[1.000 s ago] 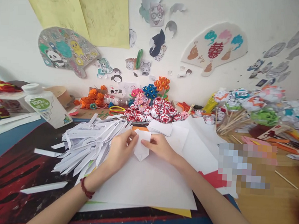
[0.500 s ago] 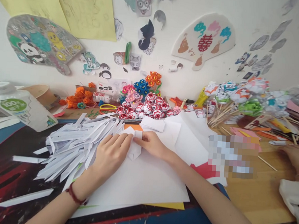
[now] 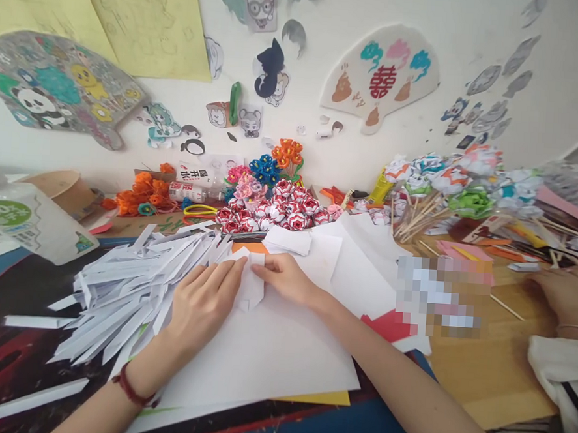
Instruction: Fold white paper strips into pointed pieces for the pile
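A small folded white paper (image 3: 251,289) is held between both hands above large white sheets (image 3: 281,350). My left hand (image 3: 206,296), with a dark red bracelet at the wrist, is closed on the paper's left side. On its upper right side, my right hand (image 3: 285,276) pinches the same paper between thumb and fingers. Many folded white paper strips (image 3: 132,285) lie piled left of my left hand. Just behind the hands are a stack of small white papers (image 3: 287,240) and a bit of orange paper (image 3: 248,247).
Red-and-white paper flowers (image 3: 289,207) stand behind the sheets. A white bottle (image 3: 29,217) is at the left. Flowers on sticks (image 3: 423,215) and red paper (image 3: 392,327) lie to the right. Another person's hand (image 3: 565,295) rests at the right edge.
The view has shifted slightly, so most things appear further left. Both hands still hold the folded paper, with little change in their grip.
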Demonstrator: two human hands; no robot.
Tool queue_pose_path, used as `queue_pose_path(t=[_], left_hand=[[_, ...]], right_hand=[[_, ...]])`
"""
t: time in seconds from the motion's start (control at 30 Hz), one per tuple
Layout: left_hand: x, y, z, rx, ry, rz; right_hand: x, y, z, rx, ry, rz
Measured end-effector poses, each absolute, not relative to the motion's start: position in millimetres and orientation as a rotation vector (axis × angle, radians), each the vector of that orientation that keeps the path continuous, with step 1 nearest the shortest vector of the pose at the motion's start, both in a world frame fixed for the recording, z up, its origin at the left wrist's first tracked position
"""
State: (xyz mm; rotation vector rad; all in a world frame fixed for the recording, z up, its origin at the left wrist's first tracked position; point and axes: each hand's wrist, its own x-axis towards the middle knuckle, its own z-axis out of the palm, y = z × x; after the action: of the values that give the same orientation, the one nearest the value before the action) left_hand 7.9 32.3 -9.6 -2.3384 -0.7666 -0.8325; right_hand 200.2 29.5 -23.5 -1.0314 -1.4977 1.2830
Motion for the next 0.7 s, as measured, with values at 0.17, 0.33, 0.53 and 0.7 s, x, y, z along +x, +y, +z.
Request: queue_pose_path(t=[0.17, 0.33, 0.53, 0.7], left_hand=[[6.8, 32.1, -9.0, -2.347, -0.789, -0.803], [7.3, 32.1, -8.8, -2.341, -0.808, -0.804], [11.3, 30.7, -5.3, -2.326, -0.817, -0.817], [14.1, 30.0, -4.4, -2.299, -0.883, -0.838]], right_hand=[[200.2, 28.9, -21.9, -1.047, -1.517, 1.254], [200.3, 28.8, -21.7, -1.025, -1.501, 1.259], [199.2, 28.5, -23.4, -1.01, -1.457, 1.317], [198.9, 27.3, -19.8, -1.059, -1.51, 1.25]])
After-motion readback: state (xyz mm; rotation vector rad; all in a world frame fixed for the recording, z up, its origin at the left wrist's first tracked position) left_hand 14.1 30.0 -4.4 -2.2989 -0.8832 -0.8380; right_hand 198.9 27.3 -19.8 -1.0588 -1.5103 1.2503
